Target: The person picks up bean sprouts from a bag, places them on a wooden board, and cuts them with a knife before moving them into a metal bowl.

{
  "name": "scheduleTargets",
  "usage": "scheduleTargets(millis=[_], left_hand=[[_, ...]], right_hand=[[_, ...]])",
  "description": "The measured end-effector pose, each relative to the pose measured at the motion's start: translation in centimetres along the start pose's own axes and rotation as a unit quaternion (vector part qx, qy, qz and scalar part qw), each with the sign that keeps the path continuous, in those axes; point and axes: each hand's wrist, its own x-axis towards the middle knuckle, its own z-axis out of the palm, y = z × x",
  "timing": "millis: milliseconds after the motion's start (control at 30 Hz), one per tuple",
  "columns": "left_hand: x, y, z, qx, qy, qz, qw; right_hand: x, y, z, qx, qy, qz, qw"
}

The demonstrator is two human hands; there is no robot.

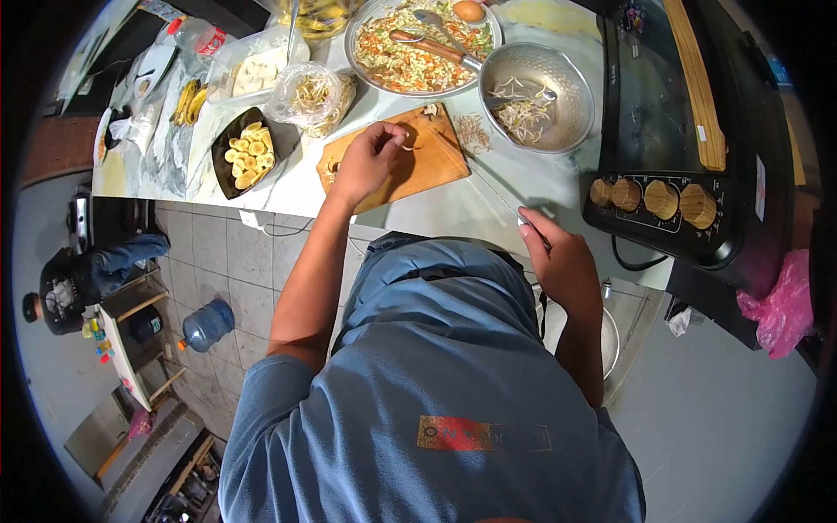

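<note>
Over the wooden cutting board [436, 161], my left hand [370, 159] is closed in a pinch. At its fingertips shows a thin pale strand that looks like a bean sprout [408, 148]. My right hand [558, 257] grips the dark handle of a knife [497, 192] at the counter's front edge. The knife's thin blade points up and left toward the board. Beside the board, thin brownish trimmings [472, 135] lie scattered. A hammered metal bowl [575, 96] holds bean sprouts [521, 122], and more fill a plastic bag [314, 96].
Behind the board stands a large tray [350, 44] of chopped vegetables with a wooden-handled utensil [436, 48] and an egg [468, 11]. Left are a dark square bowl [220, 161] of yellow slices and a plastic container [225, 65]. A black stove [663, 235] borders the right.
</note>
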Motion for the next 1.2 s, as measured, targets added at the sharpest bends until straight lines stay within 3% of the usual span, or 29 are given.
scheduleTargets(millis=[200,367,600,1200], left_hand=[[-0.8,1.5,0.0,0.184,0.039,0.0,0.982],[-1.0,1.3,0.1,0.185,0.078,-0.015,0.98],[-1.1,1.6,0.2,0.244,0.088,-0.021,0.965],[-1.0,1.1,0.2,0.228,0.094,-0.007,0.969]], right_hand=[[0.2,0.6,0.8,0.039,-0.008,-0.021,0.999],[0.3,-0.2,1.6,0.104,-0.035,-0.029,0.994],[0.8,-0.9,2.0,0.079,-0.038,-0.052,0.995],[0.8,-1.9,2.1,0.049,-0.049,-0.019,0.997]])
